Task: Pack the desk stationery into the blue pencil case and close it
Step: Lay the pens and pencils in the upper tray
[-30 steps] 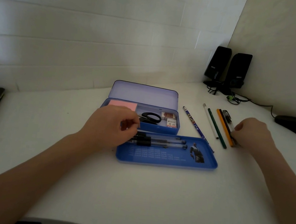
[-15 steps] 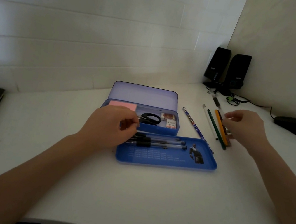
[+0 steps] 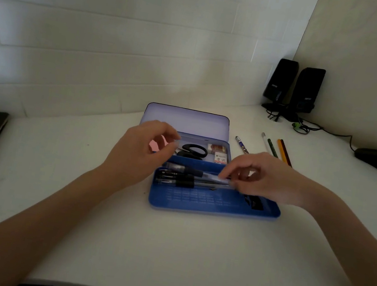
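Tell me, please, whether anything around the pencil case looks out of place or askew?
Nothing looks damaged or spilled. The removable blue tray sits outside the case, and several pencils lie loose on the desk to its right, not yet packed.

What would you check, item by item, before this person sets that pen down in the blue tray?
1. Pen gripped by right hand: ok, pinched at the fingertips.
2. Left hand out of the way: not ok, it hovers over the tray's left end.
3. Room in the blue tray: ok, bare floor in front of the pens already there.
4. Case lid open: ok.
5. Everything packed: not ok, pencils lie on the desk.
6. Pen capped: cannot tell.
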`<state>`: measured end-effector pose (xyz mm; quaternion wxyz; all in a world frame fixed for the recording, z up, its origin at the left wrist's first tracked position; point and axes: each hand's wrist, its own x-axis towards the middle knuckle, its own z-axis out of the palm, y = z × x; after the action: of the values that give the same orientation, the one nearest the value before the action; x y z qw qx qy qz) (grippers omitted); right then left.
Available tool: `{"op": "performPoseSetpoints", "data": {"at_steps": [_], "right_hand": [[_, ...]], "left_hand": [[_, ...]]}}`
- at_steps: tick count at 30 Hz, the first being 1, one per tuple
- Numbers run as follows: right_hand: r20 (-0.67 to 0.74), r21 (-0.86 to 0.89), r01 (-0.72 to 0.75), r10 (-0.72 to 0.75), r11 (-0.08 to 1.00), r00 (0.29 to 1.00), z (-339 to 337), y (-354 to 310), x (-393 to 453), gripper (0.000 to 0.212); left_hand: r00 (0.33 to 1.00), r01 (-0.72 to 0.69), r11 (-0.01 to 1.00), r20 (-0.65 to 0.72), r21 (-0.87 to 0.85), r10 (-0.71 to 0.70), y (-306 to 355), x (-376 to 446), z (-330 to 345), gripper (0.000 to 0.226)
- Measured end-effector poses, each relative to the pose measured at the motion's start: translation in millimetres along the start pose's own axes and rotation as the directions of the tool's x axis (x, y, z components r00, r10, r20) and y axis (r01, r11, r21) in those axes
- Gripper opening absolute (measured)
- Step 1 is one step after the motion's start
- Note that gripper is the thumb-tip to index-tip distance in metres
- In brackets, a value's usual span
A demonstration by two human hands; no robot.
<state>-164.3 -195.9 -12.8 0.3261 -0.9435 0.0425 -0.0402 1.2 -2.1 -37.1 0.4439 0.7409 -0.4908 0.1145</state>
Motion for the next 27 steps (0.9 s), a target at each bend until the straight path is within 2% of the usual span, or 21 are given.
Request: {"op": "performPoseSetpoints", "data": {"at_steps": [2,5,9,13,18,20,22,24,27], "right_hand": [[0.062,0.000,-0.008,0.008,1.000,0.998,2,-2,0,0.021],[0.075,-0.017,-0.009,0.010,1.000,0.997,5,-2,1,0.017],[0.014,-0.036,0.007,-0.007,0.999,1.000,7,0,3,0.011],[-0.020,-0.041,-0.006,0.005,0.999,1.000,10,2,5,0.008],[-0.065,-0.083,-0.034,0.028,0.996,0.997,12,5,7,0.005],[-0.170,-0.090,-0.078,0.062,0.993,0.983,7,8,7,0.009],[-0.353,-0.120,-0.147,0.096,0.982,0.931,-2,18,9,0.011],[-0.527,-0.140,-0.257,0.148,0.956,0.837,-12,32,9,0.010],[-0.662,-0.145,-0.463,0.262,0.874,0.702,-24,58,5,0.012]], "left_hand": [[1.000,0.001,1.000,0.021,-0.005,-0.001,0,-1,0,0.008],[0.998,-0.002,1.000,0.068,-0.024,0.003,-1,-1,0,0.008],[0.980,0.024,0.998,0.198,-0.052,-0.013,-3,-2,3,0.017],[0.935,0.023,0.999,0.356,-0.042,-0.007,-6,-6,5,0.026],[0.918,-0.018,0.999,0.395,-0.029,0.028,-7,-6,4,0.032],[0.920,-0.023,0.999,0.390,-0.024,0.030,-7,-6,4,0.031],[0.924,-0.022,1.000,0.380,-0.022,0.028,-7,-6,5,0.029],[0.924,-0.020,0.999,0.382,-0.028,0.029,-6,-6,4,0.028],[0.908,-0.031,0.999,0.418,-0.013,0.034,-5,-7,3,0.042]]}}
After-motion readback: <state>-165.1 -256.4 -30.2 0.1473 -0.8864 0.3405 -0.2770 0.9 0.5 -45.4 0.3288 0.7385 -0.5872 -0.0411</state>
